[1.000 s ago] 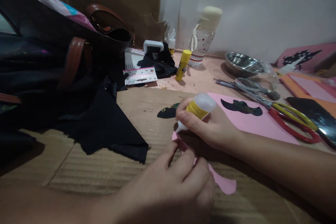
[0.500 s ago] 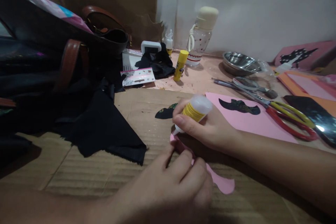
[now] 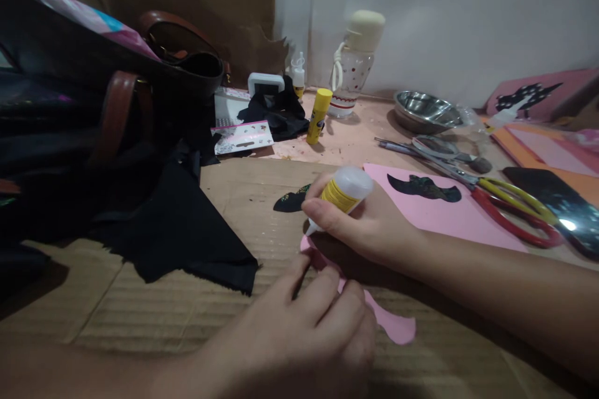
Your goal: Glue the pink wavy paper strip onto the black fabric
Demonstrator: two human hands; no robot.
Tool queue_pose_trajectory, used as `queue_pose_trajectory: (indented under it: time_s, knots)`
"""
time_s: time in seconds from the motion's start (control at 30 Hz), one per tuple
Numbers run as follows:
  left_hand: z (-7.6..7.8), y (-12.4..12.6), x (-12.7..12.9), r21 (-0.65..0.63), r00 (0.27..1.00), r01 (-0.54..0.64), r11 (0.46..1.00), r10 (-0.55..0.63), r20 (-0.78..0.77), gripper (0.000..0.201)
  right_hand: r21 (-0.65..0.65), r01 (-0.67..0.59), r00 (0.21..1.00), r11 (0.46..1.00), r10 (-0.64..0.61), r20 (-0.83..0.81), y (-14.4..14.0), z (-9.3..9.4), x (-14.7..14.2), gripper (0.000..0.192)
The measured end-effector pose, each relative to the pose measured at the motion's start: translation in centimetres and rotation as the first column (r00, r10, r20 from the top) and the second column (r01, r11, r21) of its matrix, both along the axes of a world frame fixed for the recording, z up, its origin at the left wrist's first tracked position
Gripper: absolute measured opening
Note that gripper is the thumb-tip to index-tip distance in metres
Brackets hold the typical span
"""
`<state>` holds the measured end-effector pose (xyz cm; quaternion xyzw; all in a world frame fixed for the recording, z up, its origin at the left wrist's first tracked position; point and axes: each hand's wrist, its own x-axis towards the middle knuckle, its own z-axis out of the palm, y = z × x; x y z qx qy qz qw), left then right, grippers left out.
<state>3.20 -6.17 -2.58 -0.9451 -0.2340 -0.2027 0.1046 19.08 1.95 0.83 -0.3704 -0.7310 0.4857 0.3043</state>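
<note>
My right hand (image 3: 355,218) is wrapped round a white glue bottle with a yellow label (image 3: 349,187), tilted so its nozzle points down. The nozzle tip is at the far end of a curvy pink paper cutout (image 3: 393,322). With curled fingers, my left hand (image 3: 322,318) holds this cutout down against the cardboard (image 3: 154,318) and hides its middle. Just beyond the right hand lies a black glittery cutout (image 3: 287,201), partly covered by the fingers. Another black cutout (image 3: 423,189) rests on a pink sheet (image 3: 468,224) to the right.
Black cloth (image 3: 187,230) and a dark bag with brown handles (image 3: 119,106) take up the left. At the back stand a yellow glue stick (image 3: 319,116), a clear bottle (image 3: 353,72) and a metal bowl (image 3: 427,111). Scissors (image 3: 505,209) and a phone (image 3: 556,206) lie right.
The whole view has shifted very slightly, with things a little further left. Both hands keep nearly the same pose, and the nozzle stays at the cutout's far end.
</note>
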Motion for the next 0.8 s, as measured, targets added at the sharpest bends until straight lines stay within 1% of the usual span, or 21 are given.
queue_pose_trajectory:
  time_s: [0.07,0.2,0.3,0.4,0.47,0.53,0.6,0.63,0.8]
  knots:
    - [0.0,0.0,0.0,0.005,1.000,-0.005,1.000,0.005,0.004,0.027,-0.002,0.008,1.000,1.000,-0.008,0.007,0.0,0.0,0.0,0.052]
    - [-0.1,-0.1,0.0,0.000,1.000,-0.007,1.000,0.007,0.012,0.025,-0.013,-0.033,0.999,0.999,0.032,-0.019,0.0,0.1,0.0,0.048]
    - [0.0,-0.2,-0.1,-0.001,1.000,-0.008,1.000,0.008,-0.002,0.026,-0.024,-0.015,1.000,1.000,0.014,-0.028,0.0,0.0,0.0,0.048]
    - [0.3,-0.4,-0.2,0.056,0.999,-0.022,0.998,0.024,-0.043,0.030,-0.022,-0.011,1.000,1.000,0.011,-0.029,0.0,-0.1,0.0,0.047]
    - [0.5,-0.7,-0.3,0.119,0.994,-0.033,0.992,0.045,-0.096,0.034,-0.003,-0.045,0.999,0.999,0.045,-0.030,0.0,-0.1,0.1,0.045]
    - [0.7,-1.1,-0.3,0.163,0.988,-0.039,0.986,0.062,-0.139,0.038,0.000,-0.105,0.994,0.995,0.105,-0.034,-0.1,-0.2,0.2,0.043]
    - [0.8,-1.4,-0.4,0.173,0.985,-0.041,0.984,0.070,-0.160,0.039,-0.011,-0.151,0.988,0.988,0.150,-0.038,0.0,-0.2,0.2,0.040]
    - [0.7,-1.5,-0.5,0.177,0.984,-0.041,0.983,0.070,-0.162,0.039,-0.009,-0.155,0.987,0.988,0.155,-0.037,0.0,-0.2,0.2,0.039]
    - [0.5,-1.5,-0.7,0.173,0.986,-0.021,0.985,0.048,-0.157,0.035,0.030,-0.037,0.999,0.999,0.038,-0.008,0.1,-0.3,0.2,0.045]
